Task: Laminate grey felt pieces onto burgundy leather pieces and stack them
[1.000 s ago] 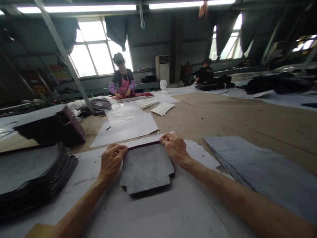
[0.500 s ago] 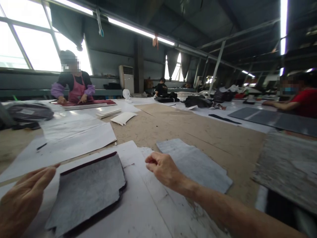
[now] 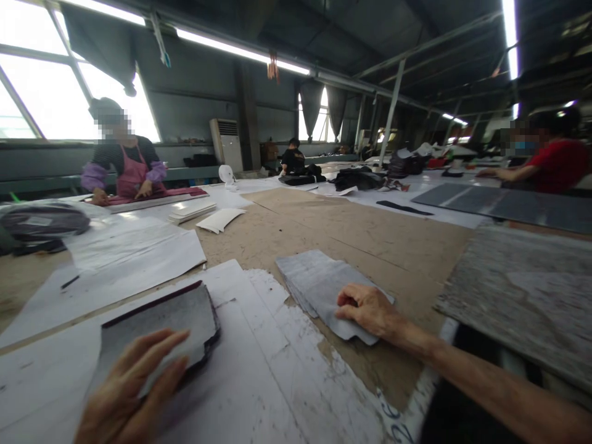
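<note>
Left hand (image 3: 127, 382), grip spread, over dark-red-edged grey panel (image 3: 187, 308); panel lies flat on white paper (image 3: 245, 376), probably for a smooth base; right hand (image 3: 370, 309), grip curled, at grey sheet stack (image 3: 309, 274), apparently placed for reach; cannot tell whether it pinches.

A grey panel (image 3: 185, 306) with a dark maroon strip along its far edge lay flat and aslant at the near left, while slightly fanned pale grey sheets (image 3: 314, 280) lay stacked to its right.
</note>
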A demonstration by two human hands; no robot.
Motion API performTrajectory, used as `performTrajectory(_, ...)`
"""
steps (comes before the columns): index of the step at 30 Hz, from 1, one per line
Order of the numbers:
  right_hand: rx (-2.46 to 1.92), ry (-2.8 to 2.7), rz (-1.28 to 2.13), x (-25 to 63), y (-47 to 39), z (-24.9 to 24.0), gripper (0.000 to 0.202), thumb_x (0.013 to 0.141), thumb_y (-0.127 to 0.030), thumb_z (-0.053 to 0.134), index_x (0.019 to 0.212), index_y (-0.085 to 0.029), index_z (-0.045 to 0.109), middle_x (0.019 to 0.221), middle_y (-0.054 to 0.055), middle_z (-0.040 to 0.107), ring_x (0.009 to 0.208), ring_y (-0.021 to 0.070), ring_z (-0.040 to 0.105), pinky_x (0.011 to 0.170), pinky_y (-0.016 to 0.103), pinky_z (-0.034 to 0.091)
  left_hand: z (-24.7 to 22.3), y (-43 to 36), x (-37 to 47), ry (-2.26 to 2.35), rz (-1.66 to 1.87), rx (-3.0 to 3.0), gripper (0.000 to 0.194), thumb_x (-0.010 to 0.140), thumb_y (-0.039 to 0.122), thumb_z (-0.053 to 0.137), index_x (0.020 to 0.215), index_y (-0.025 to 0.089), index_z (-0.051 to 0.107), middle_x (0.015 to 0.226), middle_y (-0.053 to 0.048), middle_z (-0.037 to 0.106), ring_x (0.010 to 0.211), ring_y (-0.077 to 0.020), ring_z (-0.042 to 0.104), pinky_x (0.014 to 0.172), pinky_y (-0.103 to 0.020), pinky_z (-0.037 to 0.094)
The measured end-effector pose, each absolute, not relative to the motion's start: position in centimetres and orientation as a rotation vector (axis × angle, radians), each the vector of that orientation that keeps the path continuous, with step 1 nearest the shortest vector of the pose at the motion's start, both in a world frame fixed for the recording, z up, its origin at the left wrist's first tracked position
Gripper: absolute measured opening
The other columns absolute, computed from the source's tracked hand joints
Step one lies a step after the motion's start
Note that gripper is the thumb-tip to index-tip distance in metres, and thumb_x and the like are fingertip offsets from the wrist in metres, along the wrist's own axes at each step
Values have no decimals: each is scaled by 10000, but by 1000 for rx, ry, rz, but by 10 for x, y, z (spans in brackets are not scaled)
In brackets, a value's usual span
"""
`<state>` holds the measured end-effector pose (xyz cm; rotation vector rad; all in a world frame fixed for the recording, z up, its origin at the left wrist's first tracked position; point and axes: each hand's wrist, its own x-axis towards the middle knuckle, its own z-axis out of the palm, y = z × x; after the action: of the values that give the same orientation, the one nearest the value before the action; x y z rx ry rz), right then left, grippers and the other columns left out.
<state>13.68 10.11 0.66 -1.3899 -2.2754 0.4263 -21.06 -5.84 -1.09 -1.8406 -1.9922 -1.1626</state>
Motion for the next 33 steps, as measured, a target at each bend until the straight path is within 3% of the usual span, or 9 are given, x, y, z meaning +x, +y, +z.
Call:
performTrajectory(4,-1339,-2328,444,136,109,3,207,822,-304,557,684,-149,556,710,-9,573,680,119,531,677,284,423,-19,-50,-137,-1682,-1066,-2276,294,801,333,567,1087,269,583,1061,-46,602,913,-183,612,778,-244,514)
performTrajectory(10,-1314,-2293,489,139,112,-2,222,877,-307,502,744,-138,557,769,1,573,748,126,550,732,318,448,-14,-17,-66,-1478,-1051,-2582,300,840,197,461,1130,174,536,1053,-108,599,911,-219,564,769,-361,496)
performTrajectory(15,-1316,-2219,619,143,116,-4,236,886,-314,490,755,-128,555,738,-9,560,679,110,544,661,287,460,-7,14,-31,-1496,-881,-2639,336,849,187,448,1182,168,485,1143,-99,551,994,-226,505,848,-391,434)
performTrajectory(21,-1301,-2105,857,148,126,-10,251,883,-337,491,768,-124,553,693,-22,536,618,97,526,596,259,453,-15,40,-23,-1650,-832,-2470,230,852,189,428,1051,153,537,1126,-92,553,1009,-236,483,865,-414,373)
performTrajectory(33,-1255,-1630,1300,161,144,8,257,865,-324,528,1031,-129,554,986,45,575,822,157,576,698,328,501,-17,42,-20,-1844,-572,-2330,294,893,262,354,1122,232,536,1184,-45,555,1048,-232,464,812,-413,339)
